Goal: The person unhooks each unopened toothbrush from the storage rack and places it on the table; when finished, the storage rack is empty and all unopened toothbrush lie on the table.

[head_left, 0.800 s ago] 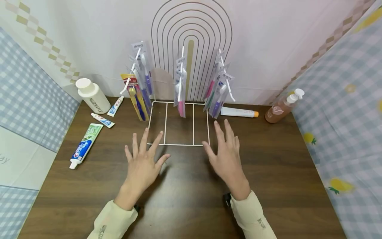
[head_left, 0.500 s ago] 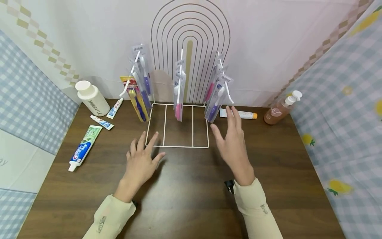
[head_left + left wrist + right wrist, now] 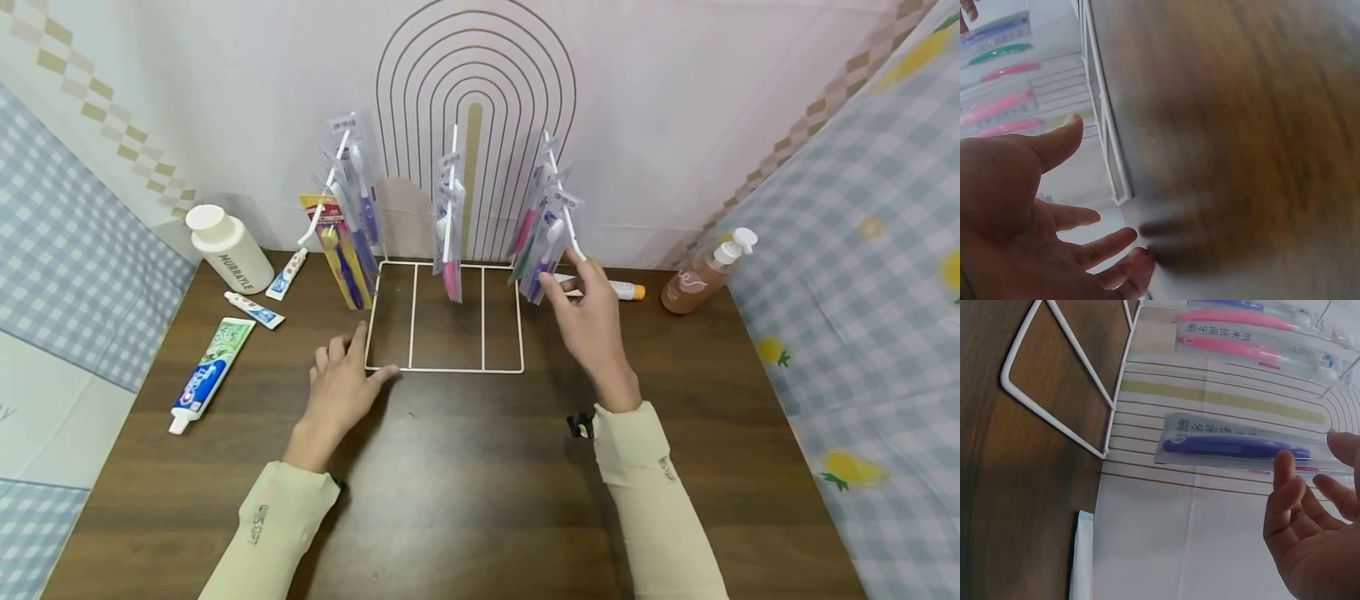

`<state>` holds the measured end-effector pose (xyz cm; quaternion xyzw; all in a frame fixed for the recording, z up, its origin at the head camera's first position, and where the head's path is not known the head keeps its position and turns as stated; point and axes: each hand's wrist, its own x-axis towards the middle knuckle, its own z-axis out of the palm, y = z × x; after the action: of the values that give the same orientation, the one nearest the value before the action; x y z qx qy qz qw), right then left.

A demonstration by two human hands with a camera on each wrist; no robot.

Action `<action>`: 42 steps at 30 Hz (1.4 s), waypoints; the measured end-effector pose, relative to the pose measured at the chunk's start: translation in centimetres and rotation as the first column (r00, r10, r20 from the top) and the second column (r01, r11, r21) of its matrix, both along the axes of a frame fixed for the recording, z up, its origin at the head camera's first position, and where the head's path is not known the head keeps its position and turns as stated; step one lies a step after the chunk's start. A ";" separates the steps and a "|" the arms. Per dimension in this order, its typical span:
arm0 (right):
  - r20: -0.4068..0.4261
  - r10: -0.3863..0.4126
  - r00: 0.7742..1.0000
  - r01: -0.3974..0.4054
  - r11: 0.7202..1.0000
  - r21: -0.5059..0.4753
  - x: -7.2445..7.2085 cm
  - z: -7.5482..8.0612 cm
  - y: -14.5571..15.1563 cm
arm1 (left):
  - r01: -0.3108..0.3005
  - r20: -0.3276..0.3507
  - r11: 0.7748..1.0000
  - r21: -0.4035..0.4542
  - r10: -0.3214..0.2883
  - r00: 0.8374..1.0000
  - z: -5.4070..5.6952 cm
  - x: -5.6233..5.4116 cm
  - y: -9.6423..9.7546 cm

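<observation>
A white wire rack (image 3: 444,370) carries packaged toothbrushes on three hooks. My right hand (image 3: 592,312) is at the right hook's front, thumb and fingers about the purple toothbrush (image 3: 551,250) in its clear pack. In the right wrist view, the fingers of my right hand (image 3: 1319,531) lie loosely bent beside the purple toothbrush (image 3: 1235,447); a firm pinch is not visible. My left hand (image 3: 341,383) is by the rack's front left corner, fingers spread and holding nothing. The left wrist view shows this left hand (image 3: 1041,206) with its thumb apart from the other fingers.
Left of the rack lie a large toothpaste tube (image 3: 210,375) and two small tubes, with a white bottle (image 3: 232,250) behind. On the right, a toothpaste tube (image 3: 626,290) is partly behind my hand. Farther right stands a pump bottle (image 3: 697,279).
My right hand has moved forward to the front toothbrush pack on the right hook. My left hand has come slightly down and left to the rack's front corner.
</observation>
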<state>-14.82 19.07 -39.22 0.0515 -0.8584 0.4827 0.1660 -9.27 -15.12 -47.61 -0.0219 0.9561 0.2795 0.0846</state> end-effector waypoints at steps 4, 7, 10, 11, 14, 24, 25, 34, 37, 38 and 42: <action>-0.033 -0.025 0.999 0.024 0.999 -0.038 -0.3 0.2 -0.6 | 0.002 0.015 1.000 -0.001 -0.002 1.000 -0.4 -0.5 -0.1; -0.042 -0.037 0.998 0.034 0.997 -0.069 -0.5 0.3 -0.8 | 0.002 0.018 1.000 0.005 -0.003 1.000 -0.7 -0.8 -0.1; -0.036 -0.044 0.998 0.039 0.990 -0.133 -0.6 0.5 -0.9 | 0.002 0.020 1.000 0.023 -0.002 1.000 -1.1 -1.2 -0.2; -0.034 -0.043 0.999 0.037 0.986 -0.163 -0.6 0.6 -0.9 | 0.001 0.019 1.000 0.027 -0.002 1.000 -1.1 -1.3 -0.3; -0.042 -0.045 0.998 0.034 0.972 -0.232 -0.8 0.8 -0.7 | -0.009 0.010 0.999 0.050 0.009 1.000 -1.4 -1.5 -0.3; -0.061 -0.091 0.994 0.069 0.952 -0.297 -0.6 1.4 0.7 | -0.009 0.039 0.999 0.038 0.008 0.999 -1.1 -1.9 -0.1; -0.061 -0.097 0.993 0.075 0.950 -0.302 -0.6 1.4 0.9 | -0.007 0.042 0.999 0.037 0.006 0.999 -1.1 -1.9 -0.1; 0.057 -0.171 0.984 0.179 0.966 -0.185 0.3 -0.4 2.6 | 0.001 0.049 0.999 0.040 -0.003 0.999 -1.1 -1.8 -0.5; 0.155 -0.179 0.971 0.198 0.973 -0.115 0.6 -1.6 3.1 | 0.011 0.049 0.999 0.039 -0.013 0.999 -1.1 -1.9 -0.7; 0.190 -0.175 0.966 0.195 0.977 -0.090 0.6 -2.0 3.3 | 0.013 0.051 0.999 0.042 -0.015 0.999 -1.1 -1.8 -0.7; 0.304 -0.128 0.944 0.144 0.989 -0.030 0.6 -4.2 3.7 | 0.006 0.051 0.998 0.057 -0.009 0.999 -1.1 -1.7 -1.0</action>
<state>-14.26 22.80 -43.40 -0.0865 -0.8623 0.4945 0.0675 -10.96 -16.14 -48.74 -0.0231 0.9454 0.3056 0.1105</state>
